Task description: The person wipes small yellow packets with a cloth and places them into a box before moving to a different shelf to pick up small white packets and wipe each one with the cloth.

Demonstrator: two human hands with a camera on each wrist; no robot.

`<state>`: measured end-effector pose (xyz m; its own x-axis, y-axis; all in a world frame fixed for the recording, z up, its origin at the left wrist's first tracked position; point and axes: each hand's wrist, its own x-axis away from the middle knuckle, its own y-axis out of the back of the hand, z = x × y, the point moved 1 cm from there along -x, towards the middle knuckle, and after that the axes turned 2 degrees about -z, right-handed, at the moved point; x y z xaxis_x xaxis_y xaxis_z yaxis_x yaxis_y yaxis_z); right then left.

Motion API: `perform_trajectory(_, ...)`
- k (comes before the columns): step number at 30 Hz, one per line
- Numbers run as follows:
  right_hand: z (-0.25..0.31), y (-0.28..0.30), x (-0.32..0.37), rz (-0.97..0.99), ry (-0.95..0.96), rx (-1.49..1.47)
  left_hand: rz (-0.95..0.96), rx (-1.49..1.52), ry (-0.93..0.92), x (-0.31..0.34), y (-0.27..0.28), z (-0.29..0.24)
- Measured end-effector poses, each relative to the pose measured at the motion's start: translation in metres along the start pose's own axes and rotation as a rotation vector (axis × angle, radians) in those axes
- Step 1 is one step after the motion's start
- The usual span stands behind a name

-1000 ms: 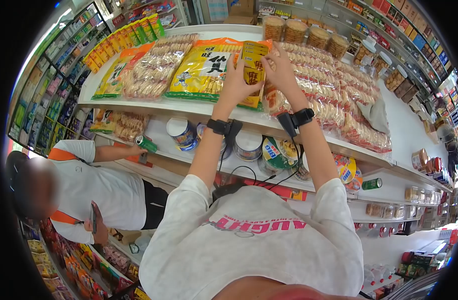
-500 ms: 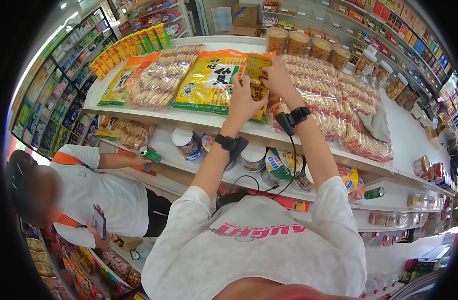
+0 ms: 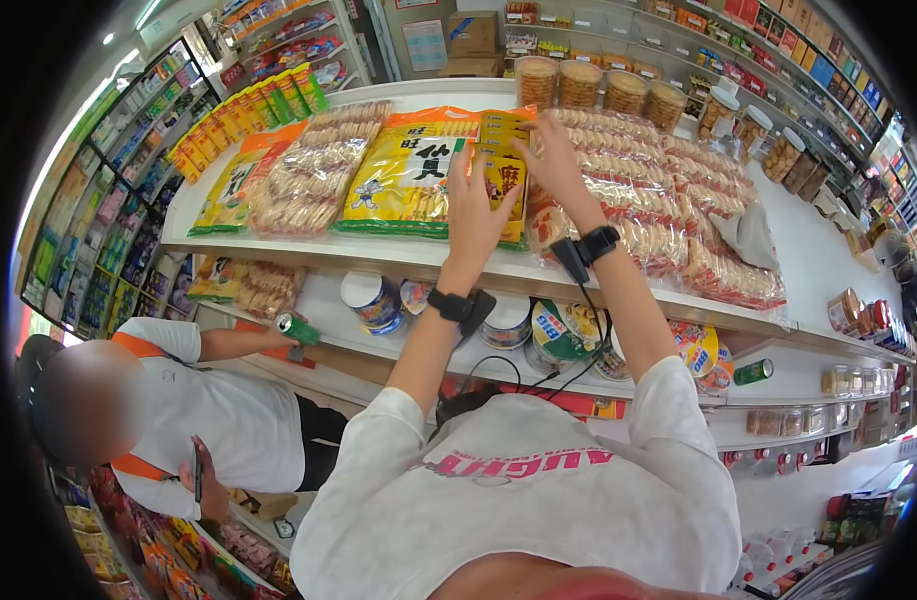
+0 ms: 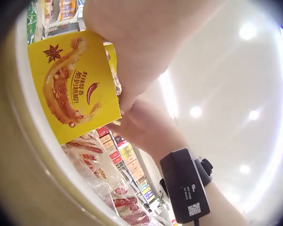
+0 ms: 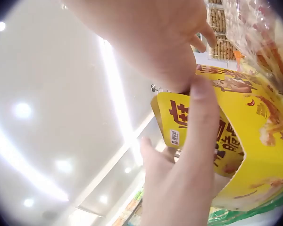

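Note:
A yellow open-fronted snack display box stands on the shelf top between large bags of rice crackers. My left hand is at its front left, index finger pointing up and thumb spread to the right. At its upper right edge is my right hand, fingers spread and slightly bent. In the left wrist view the printed side panel of the box faces the camera. The right wrist view shows its cut-out front and a standing flap, with my left fingers in front. My fingers partly hide what is inside.
A yellow cracker bag lies left of the box, red-and-clear cracker bags right of it. Biscuit jars line the back. Tubs sit on the shelf below. At left, another person holds a green can and a phone.
My fingers have come apart at the box front; the left hand has straightened its fingers and the right has spread. The box stays in place. The other person's phone has turned edge-on.

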<state>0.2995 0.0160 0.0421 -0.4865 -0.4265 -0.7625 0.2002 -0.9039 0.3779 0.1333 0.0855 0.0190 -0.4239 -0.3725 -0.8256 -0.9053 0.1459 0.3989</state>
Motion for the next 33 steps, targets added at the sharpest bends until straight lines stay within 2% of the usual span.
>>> perform_trajectory(2,0.019,0.013,0.002,-0.137,-0.020,-0.088,0.079,-0.065,-0.069,0.005,0.010,-0.005)
perform_trajectory(5,0.031,0.024,0.011,0.014,0.018,-0.097,0.165,-0.085,-0.150,0.021,0.002,0.001)
perform_trajectory(8,0.017,0.013,0.022,0.129,0.236,0.153,0.109,-0.108,-0.156,0.025,-0.002,0.002)
perform_trajectory(11,0.014,0.001,0.031,0.157,0.120,0.158,0.116,-0.098,-0.131,0.023,0.000,-0.003)
perform_trajectory(14,0.023,-0.006,0.031,0.068,0.147,0.265,0.120,-0.166,-0.170,0.027,-0.004,0.005)
perform_trajectory(17,0.010,-0.014,0.026,0.138,0.080,0.246,0.190,-0.112,-0.050,0.029,-0.003,0.003)
perform_trajectory(20,0.018,-0.007,0.014,0.403,-0.021,0.099,0.071,-0.068,-0.076,0.025,-0.001,-0.002)
perform_trajectory(23,0.008,-0.012,0.021,0.371,0.080,0.030,0.058,-0.094,-0.087,0.027,-0.005,0.004)
perform_trajectory(25,-0.005,-0.011,0.030,0.367,-0.087,-0.198,0.070,-0.116,-0.061,0.029,-0.004,0.001)
perform_trajectory(27,-0.007,-0.008,0.037,0.303,-0.114,-0.219,0.083,-0.140,-0.053,0.029,-0.002,-0.001)
perform_trajectory(29,0.019,0.008,0.033,0.183,0.004,-0.036,0.095,-0.163,-0.065,0.028,-0.002,0.000)
perform_trajectory(30,0.023,0.010,0.031,0.152,0.040,-0.035,0.102,-0.152,-0.056,0.028,-0.003,0.001)
perform_trajectory(33,0.024,0.002,0.026,0.107,-0.089,-0.062,0.115,-0.147,-0.052,0.029,-0.002,0.001)
